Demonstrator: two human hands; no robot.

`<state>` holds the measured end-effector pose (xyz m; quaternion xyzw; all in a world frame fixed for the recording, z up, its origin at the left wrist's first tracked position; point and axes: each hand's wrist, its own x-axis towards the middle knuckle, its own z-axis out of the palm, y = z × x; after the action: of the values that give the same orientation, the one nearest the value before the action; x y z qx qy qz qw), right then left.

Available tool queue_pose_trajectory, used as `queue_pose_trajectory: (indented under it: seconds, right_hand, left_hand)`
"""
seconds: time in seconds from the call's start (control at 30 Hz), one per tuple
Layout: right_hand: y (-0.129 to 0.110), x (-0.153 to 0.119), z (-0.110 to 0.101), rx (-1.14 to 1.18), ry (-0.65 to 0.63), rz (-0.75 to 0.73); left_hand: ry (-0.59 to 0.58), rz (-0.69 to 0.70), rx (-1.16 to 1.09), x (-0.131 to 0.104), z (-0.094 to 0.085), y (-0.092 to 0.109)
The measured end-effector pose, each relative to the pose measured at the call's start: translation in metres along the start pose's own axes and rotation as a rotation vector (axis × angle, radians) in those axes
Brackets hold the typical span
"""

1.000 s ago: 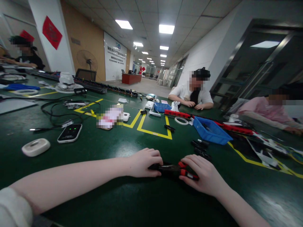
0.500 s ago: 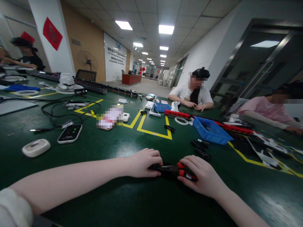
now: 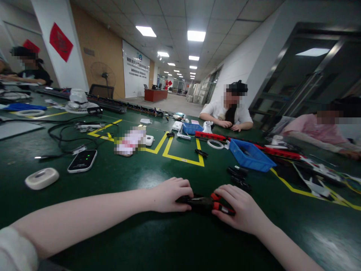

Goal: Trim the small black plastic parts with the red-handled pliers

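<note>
Low over the green table, my right hand (image 3: 239,207) is closed round the red and black handles of a pair of pliers (image 3: 205,202). The pliers' dark jaws point left. My left hand (image 3: 172,195) grips a small black part (image 3: 184,199) between thumb and fingers, right at the jaws. What kind of part it is I cannot make out, as the fingers cover much of it. Whether the jaws bite on it is too dark to tell. Beyond my right hand lie several black pieces (image 3: 238,176), similar in colour.
Behind the black pieces stands a blue bin (image 3: 251,155). To the left lie a phone (image 3: 130,141), a black-faced white device (image 3: 82,161), a rounded white case (image 3: 42,178) and cables (image 3: 58,137). Co-workers sit across the table and at both sides.
My hands and the pliers hold almost the same position. The whole view has shifted very slightly; nothing has been let go or taken up.
</note>
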<state>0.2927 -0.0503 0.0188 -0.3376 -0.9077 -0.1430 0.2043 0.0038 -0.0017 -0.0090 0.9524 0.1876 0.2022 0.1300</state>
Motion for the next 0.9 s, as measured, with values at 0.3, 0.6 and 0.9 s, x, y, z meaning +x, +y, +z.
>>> queue_pose_trajectory:
  seconds: [0.3, 0.6, 0.9]
  right_hand:
    - [0.0014, 0.0006, -0.0016, 0.004, -0.004, 0.004]
    - [-0.0002, 0.0001, -0.0021, 0.016, -0.020, 0.017]
    - [-0.0013, -0.0011, 0.0019, 0.010, -0.028, 0.018]
  left_hand:
    - [0.003, 0.000, -0.003, -0.0001, 0.0005, -0.0002]
    - [0.004, -0.013, 0.006, -0.0002, 0.0006, 0.0008]
    - [0.002, -0.004, 0.013, -0.0001, -0.0009, 0.0017]
